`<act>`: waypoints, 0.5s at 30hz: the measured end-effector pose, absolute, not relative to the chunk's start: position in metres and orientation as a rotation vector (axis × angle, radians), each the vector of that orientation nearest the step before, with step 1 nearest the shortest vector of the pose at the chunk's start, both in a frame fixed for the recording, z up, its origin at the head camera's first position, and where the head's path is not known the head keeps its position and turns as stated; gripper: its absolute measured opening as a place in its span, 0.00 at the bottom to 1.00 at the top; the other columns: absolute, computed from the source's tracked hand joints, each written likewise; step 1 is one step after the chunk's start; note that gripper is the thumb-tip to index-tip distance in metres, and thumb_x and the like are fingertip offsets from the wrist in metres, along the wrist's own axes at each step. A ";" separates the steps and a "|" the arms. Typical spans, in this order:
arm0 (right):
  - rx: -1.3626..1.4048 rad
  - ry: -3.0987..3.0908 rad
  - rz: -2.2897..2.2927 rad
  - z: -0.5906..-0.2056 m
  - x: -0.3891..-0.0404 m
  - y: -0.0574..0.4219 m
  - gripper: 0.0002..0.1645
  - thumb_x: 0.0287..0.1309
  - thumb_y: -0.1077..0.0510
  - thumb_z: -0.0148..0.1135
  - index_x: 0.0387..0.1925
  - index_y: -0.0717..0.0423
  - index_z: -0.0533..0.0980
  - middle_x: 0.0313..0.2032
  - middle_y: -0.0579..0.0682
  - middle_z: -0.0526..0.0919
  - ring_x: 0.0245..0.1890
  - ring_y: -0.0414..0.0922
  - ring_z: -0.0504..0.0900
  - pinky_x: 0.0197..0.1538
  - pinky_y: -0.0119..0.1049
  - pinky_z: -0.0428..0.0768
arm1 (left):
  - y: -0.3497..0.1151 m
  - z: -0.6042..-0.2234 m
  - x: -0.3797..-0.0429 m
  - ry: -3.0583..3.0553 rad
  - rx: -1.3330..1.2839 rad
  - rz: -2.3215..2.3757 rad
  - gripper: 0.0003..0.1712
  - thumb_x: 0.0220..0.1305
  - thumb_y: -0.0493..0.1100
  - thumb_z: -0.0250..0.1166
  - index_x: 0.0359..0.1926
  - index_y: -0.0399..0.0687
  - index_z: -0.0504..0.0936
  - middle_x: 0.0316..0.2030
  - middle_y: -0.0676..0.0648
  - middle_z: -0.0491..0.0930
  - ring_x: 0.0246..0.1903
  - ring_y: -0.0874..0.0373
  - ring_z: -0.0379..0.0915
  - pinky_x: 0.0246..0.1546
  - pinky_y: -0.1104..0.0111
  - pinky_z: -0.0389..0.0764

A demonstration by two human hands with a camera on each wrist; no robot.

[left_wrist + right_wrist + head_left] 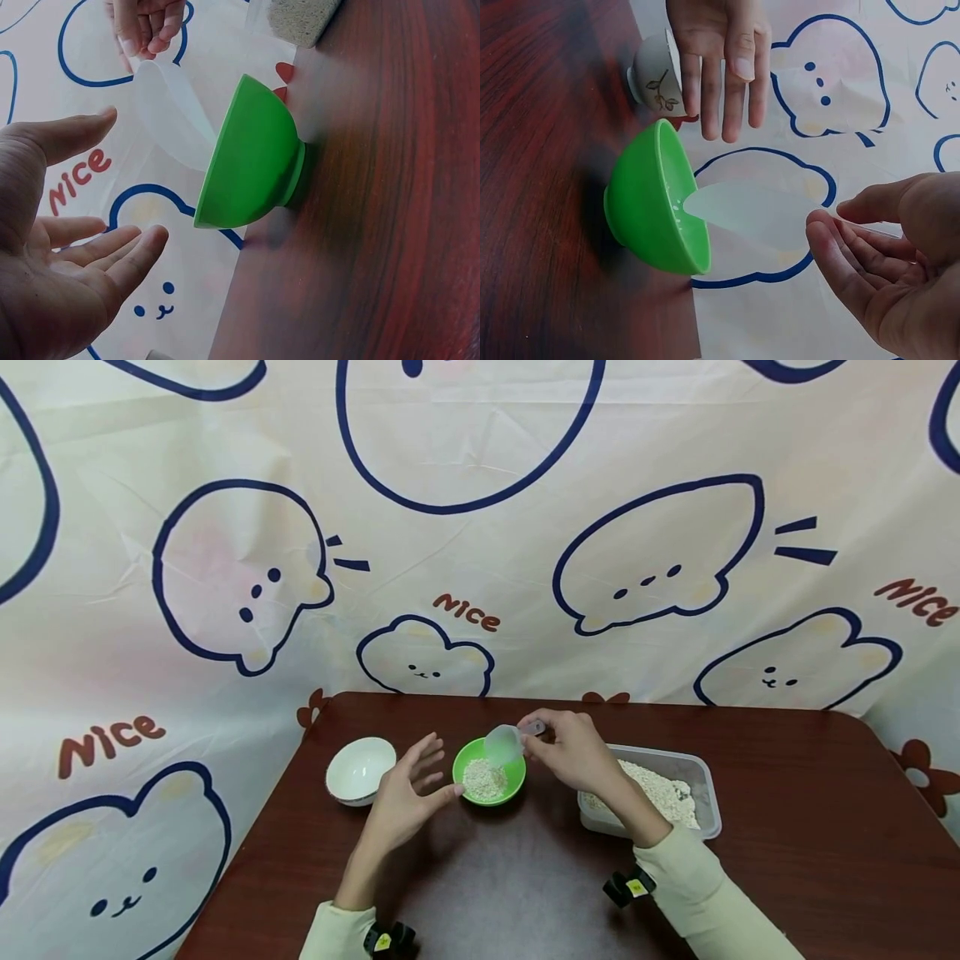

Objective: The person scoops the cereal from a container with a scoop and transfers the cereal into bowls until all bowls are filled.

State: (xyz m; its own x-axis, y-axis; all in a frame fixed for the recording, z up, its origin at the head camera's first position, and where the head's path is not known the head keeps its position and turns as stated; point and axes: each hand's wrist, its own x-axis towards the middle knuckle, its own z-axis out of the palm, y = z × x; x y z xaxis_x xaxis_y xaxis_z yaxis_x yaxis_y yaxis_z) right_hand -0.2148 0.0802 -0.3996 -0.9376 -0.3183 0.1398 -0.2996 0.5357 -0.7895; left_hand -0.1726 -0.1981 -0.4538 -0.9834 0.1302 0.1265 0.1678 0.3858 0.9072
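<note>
My right hand [573, 752] pinches the handle of a translucent plastic scoop [503, 746]. In the right wrist view the tip of the scoop [754, 214] dips inside the rim of a green bowl [649, 199]. Pale flakes, like oats [484, 779], lie in the bottom of that bowl. Just left of the green bowl, my left hand [408, 793] is spread with fingers extended, the thumb tip close to the rim. Seen from the left wrist, this hand [75, 262] holds nothing and stands apart from the green bowl [259, 157].
A white bowl [362, 769] with a leaf pattern outside stands left of my left hand. Under my right forearm sits a clear plastic container [708, 793] of the same pale flakes. A patterned cloth [450, 552] hangs behind the dark wooden table [517, 885].
</note>
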 end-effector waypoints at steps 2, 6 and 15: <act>-0.559 2.729 -1.402 -0.398 -0.214 0.081 0.11 0.73 0.58 0.68 0.52 0.56 0.86 0.38 0.50 0.91 0.32 0.41 0.90 0.34 0.34 0.86 | -0.198 -0.454 -0.173 -2.589 -0.274 -1.700 0.50 0.64 0.38 0.79 0.81 0.41 0.63 0.76 0.34 0.71 0.73 0.39 0.73 0.67 0.55 0.84; -0.553 2.703 -1.437 -0.397 -0.213 0.086 0.11 0.73 0.58 0.68 0.52 0.57 0.86 0.38 0.52 0.92 0.35 0.45 0.92 0.35 0.33 0.88 | -0.196 -0.455 -0.172 -2.595 -0.269 -1.700 0.50 0.64 0.38 0.79 0.81 0.41 0.64 0.76 0.35 0.71 0.73 0.40 0.74 0.67 0.55 0.85; -0.469 2.470 -1.696 -0.396 -0.211 0.139 0.15 0.74 0.61 0.67 0.55 0.66 0.83 0.42 0.63 0.91 0.39 0.46 0.92 0.44 0.37 0.94 | -0.183 -0.454 -0.170 -2.580 -0.302 -1.707 0.51 0.61 0.35 0.80 0.81 0.41 0.65 0.75 0.35 0.72 0.72 0.39 0.75 0.66 0.56 0.85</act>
State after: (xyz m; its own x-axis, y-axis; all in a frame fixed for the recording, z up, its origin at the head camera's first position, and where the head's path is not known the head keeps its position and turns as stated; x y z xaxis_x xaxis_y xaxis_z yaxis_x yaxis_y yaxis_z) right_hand -0.2114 0.1386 -0.3960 -0.9465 -0.3117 0.0838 -0.1902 0.3288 -0.9250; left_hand -0.1701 -0.1834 -0.4536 -0.9805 0.1432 0.1345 0.1798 0.3779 0.9082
